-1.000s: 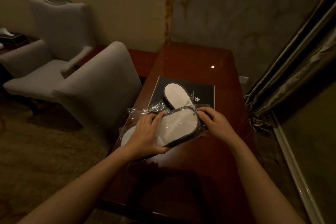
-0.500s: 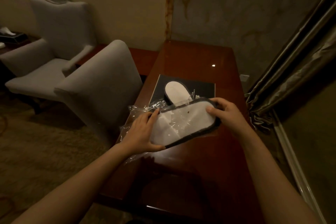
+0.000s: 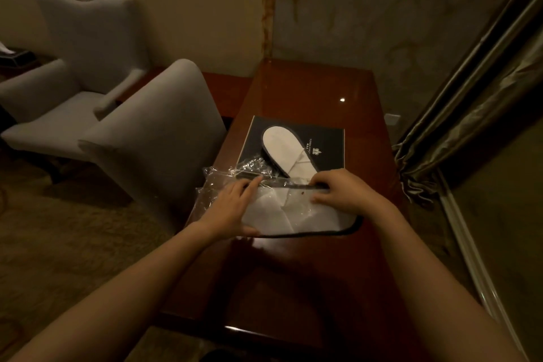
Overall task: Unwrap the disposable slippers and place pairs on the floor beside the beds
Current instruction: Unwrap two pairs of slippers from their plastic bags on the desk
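Clear plastic wrapping (image 3: pixel 219 185) is lying crumpled on the glossy red-brown counter (image 3: pixel 308 88), and I am seeing it as the only container here: the left part of a white slipper (image 3: pixel 296 211) is sitting inside it, while the slipper's right end, edged in dark trim, is sticking out over the counter. My left hand (image 3: pixel 232 209) is pressing flat on the wrapping and the slipper under it, fingers spread with the thumb along the near edge, so that grip is lying open on top rather than closing. My right hand (image 3: pixel 342 192) is curling over the slipper's far edge with bent fingers, and its grip is clasping that slipper. A second white slipper (image 3: pixel 283 150) is lying unwrapped just behind, sole up, resting on a black folder (image 3: pixel 326 144) with small pale lettering that is too fine for me to read; its near end is disappearing behind my right hand. A loose scrap of plastic is bunching beside that slipper. To the left, a grey chair (image 3: pixel 152 132) is standing against the counter, with a grey armchair (image 3: pixel 73 67) beyond it. The room is dim, and a folded curtain (image 3: pixel 470 114) is running out of the picture on the right.
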{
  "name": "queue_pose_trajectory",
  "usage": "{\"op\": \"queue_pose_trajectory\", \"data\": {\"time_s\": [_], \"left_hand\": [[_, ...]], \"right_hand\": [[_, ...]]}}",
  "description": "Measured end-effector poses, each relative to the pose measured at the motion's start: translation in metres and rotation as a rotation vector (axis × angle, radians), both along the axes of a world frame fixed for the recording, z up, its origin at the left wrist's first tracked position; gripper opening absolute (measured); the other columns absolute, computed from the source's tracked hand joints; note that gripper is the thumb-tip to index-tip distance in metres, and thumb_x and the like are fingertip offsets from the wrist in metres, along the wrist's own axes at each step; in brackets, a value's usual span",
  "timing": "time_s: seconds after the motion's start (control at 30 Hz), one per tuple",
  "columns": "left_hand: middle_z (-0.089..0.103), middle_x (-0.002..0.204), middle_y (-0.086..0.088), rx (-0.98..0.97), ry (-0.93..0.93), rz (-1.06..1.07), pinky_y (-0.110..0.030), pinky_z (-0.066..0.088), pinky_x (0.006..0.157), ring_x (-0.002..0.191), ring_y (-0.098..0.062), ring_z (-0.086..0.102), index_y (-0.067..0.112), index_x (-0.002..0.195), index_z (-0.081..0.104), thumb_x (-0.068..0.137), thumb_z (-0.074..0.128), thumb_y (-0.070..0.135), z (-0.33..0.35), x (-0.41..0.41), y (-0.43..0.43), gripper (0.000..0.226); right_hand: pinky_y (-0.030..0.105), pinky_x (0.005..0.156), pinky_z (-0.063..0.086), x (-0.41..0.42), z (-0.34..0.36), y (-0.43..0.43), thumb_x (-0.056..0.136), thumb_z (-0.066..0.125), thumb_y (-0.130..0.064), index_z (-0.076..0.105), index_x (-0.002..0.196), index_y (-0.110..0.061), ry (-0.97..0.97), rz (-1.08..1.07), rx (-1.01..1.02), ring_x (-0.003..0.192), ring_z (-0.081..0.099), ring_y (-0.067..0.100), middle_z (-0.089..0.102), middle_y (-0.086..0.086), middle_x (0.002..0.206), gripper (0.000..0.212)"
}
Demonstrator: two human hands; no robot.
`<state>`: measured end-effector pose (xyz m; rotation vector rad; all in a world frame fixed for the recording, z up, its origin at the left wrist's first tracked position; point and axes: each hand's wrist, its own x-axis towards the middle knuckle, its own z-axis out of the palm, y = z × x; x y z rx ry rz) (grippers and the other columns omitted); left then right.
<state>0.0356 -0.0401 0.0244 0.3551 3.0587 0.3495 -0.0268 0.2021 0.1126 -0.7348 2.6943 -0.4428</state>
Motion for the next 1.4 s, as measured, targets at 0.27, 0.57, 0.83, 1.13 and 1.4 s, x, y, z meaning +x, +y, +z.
{"op": "queue_pose_trajectory", "data": {"time_s": [0.27, 0.57, 0.83, 1.13, 1.4], "left_hand": [[0.03, 0.151, -0.008, 0.18, -0.13, 0.225, -0.043, 0.035, 0.111, 0.136, -0.028, 0.033, 0.023, 0.151, 0.01, 0.073, 0.073, 0.029, -0.012, -0.008, -0.025, 0.101], [0.056, 0.127, -0.019, 0.342, -0.168, 0.292, -0.037, 0.044, 0.095, 0.112, -0.031, 0.055, 0.012, 0.142, 0.036, 0.089, 0.052, 0.004, -0.025, -0.037, -0.005, 0.056], [0.058, 0.129, -0.018, 0.427, -0.366, 0.503, -0.035, 0.046, 0.097, 0.117, -0.031, 0.056, 0.006, 0.136, 0.042, 0.085, 0.062, 0.011, -0.048, -0.046, 0.012, 0.056], [0.021, 0.155, -0.02, 0.098, -0.471, 0.629, -0.045, 0.026, 0.115, 0.141, -0.037, 0.026, 0.003, 0.146, 0.025, 0.072, 0.061, 0.066, -0.032, -0.049, 0.03, 0.103], [0.061, 0.107, 0.001, 0.702, -0.14, 0.512, -0.023, 0.047, 0.08, 0.103, -0.022, 0.06, 0.013, 0.122, 0.055, 0.086, 0.053, 0.013, -0.003, -0.063, 0.117, 0.036]], "right_hand": [[0.037, 0.08, 0.053, -0.014, 0.01, 0.034, 0.082, 0.063, -0.032, 0.066, 0.105, -0.026, 0.087, -0.113, -0.114, 0.09, 0.06, 0.014, 0.066, -0.003, 0.1, 0.023], [0.019, 0.062, 0.045, -0.031, 0.023, 0.068, 0.083, 0.062, -0.036, 0.056, 0.092, -0.04, 0.101, -0.2, -0.243, 0.077, 0.053, -0.004, 0.053, -0.024, 0.081, 0.011], [0.018, 0.059, 0.041, -0.038, -0.001, 0.043, 0.085, 0.061, -0.027, 0.058, 0.094, -0.027, 0.107, -0.448, -0.579, 0.075, 0.05, -0.002, 0.053, -0.019, 0.081, 0.009], [0.029, 0.063, 0.042, -0.068, -0.052, 0.039, 0.087, 0.06, -0.022, 0.06, 0.111, -0.004, -0.068, -0.89, -0.884, 0.087, 0.057, 0.022, 0.06, 0.006, 0.097, 0.029], [0.034, 0.072, 0.046, -0.079, -0.082, 0.044, 0.087, 0.06, -0.021, 0.058, 0.11, -0.005, -0.088, -1.093, -0.935, 0.088, 0.057, 0.023, 0.06, 0.008, 0.099, 0.029]]}}
